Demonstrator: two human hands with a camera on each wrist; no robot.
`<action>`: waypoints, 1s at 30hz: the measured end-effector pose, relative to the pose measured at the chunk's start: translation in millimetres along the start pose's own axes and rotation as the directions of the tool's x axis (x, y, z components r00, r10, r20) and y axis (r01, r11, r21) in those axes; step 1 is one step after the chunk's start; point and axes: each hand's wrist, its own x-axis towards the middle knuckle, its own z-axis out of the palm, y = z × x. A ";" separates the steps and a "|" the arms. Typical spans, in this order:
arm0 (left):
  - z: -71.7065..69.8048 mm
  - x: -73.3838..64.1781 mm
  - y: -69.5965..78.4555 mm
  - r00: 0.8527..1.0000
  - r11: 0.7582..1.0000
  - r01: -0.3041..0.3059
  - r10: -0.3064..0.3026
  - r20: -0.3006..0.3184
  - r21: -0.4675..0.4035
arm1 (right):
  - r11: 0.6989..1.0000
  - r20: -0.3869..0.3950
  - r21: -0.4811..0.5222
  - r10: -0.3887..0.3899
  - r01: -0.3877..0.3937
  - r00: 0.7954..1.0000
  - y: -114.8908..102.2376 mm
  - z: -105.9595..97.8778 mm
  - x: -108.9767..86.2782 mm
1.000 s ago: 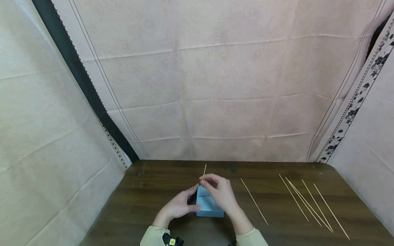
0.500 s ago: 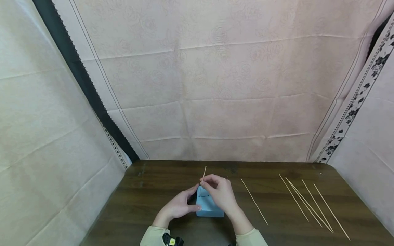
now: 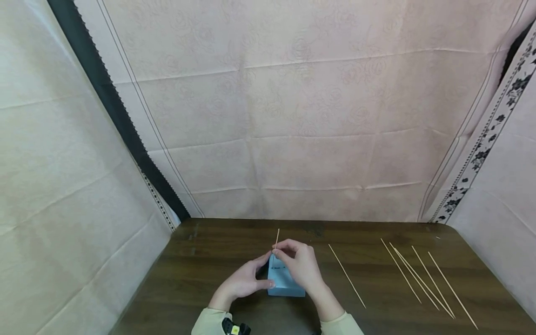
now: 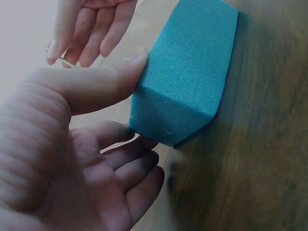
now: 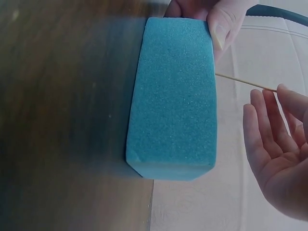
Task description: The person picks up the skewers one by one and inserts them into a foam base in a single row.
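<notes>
A light-blue foam block [image 3: 285,284] rests on the table, with small dark marks on its top. My left hand [image 3: 244,279] grips the block's left end between thumb and fingers, as the left wrist view also shows at close range on the block [image 4: 192,57]. Thumb and fingertips of my right hand [image 3: 303,263] pinch a thin wooden skewer [image 3: 277,238], which stands nearly upright over the block's far left part. In the right wrist view the skewer [image 5: 245,82] runs from those fingertips to the block's top edge; its lower tip is hidden.
One loose skewer [image 3: 347,276] lies right of my right hand. Several more skewers [image 3: 452,289] lie farther right on the dark wooden table [image 3: 201,260]. Pale cloth [image 3: 314,139] hangs behind the table and at both sides.
The skewer's upper end has sunk slightly toward the block, and my right fingertips have moved down a little with it. My left hand and the block have hardly moved.
</notes>
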 end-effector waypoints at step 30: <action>-0.4 2.2 -3.4 1.000 1.000 0.008 -0.008 0.006 0.007 | 0.996 0.044 -0.089 0.013 -0.009 0.999 6.6 0.5 2.4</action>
